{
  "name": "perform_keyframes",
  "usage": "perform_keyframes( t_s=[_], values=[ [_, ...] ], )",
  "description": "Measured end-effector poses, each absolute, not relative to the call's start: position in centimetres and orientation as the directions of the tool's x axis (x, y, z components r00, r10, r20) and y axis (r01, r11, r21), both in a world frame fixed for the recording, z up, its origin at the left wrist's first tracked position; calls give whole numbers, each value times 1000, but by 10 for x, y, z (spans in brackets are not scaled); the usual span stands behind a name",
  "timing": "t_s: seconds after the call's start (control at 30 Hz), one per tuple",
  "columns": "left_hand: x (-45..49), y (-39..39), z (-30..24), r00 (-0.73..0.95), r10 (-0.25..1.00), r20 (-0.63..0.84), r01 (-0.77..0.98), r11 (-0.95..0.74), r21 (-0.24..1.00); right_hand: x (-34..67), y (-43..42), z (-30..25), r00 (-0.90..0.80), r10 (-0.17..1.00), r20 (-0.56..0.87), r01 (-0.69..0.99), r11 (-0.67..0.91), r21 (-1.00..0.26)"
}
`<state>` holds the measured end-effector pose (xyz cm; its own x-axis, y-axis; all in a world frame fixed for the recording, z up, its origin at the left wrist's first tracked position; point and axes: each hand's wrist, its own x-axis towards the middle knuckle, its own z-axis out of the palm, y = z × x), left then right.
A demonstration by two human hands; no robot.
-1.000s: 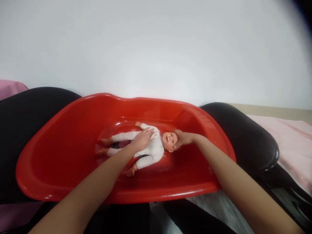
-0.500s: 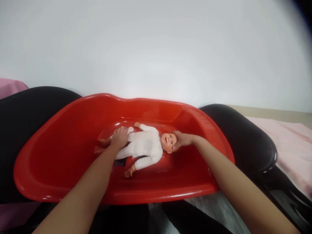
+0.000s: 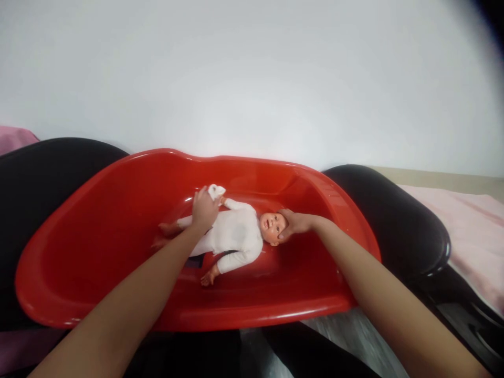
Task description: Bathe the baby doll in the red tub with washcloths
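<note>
Two hands, both occupied. Left hand [image 3: 205, 211]: gripping a small white cloth [image 3: 216, 191]; shifted off the chest of the doll [image 3: 228, 231], past its legs [image 3: 184, 222], to just beside its far hand [image 3: 223, 200]. Consequence: chest uncovered, grey patch [image 3: 238, 231] exposed. Right hand [image 3: 294, 224]: curved around the doll's head [image 3: 271, 229], position unchanged, head apparently supported throughout. One doll, white-clothed, face up inside a red tub [image 3: 90, 236]. Two rounded black objects, left [image 3: 47, 178] and right [image 3: 397, 226] of tub. One pale pink cloth [image 3: 468, 220], far right. One white wall [image 3: 252, 79], behind.
</note>
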<state>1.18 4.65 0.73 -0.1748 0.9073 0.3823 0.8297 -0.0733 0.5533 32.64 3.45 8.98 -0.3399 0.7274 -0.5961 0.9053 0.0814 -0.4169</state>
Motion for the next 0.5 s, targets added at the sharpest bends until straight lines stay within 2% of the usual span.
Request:
perform_keyframes(
  t_s=[0.13,0.23,0.3,0.5],
  values=[
    [58,32,1,274,878,392,754,-449,480,326,34,89,-342,732,-590,903,82,-422],
    [78,21,-13,548,762,345,662,-648,378,327,34,87,-354,734,-579,897,93,-431],
    [80,18,-20,581,743,332,657,-669,347,329,35,86,-354,740,-571,898,100,-428],
    [56,26,-27,435,866,247,764,-500,408,330,36,83,-347,747,-568,901,97,-423]
  ],
)
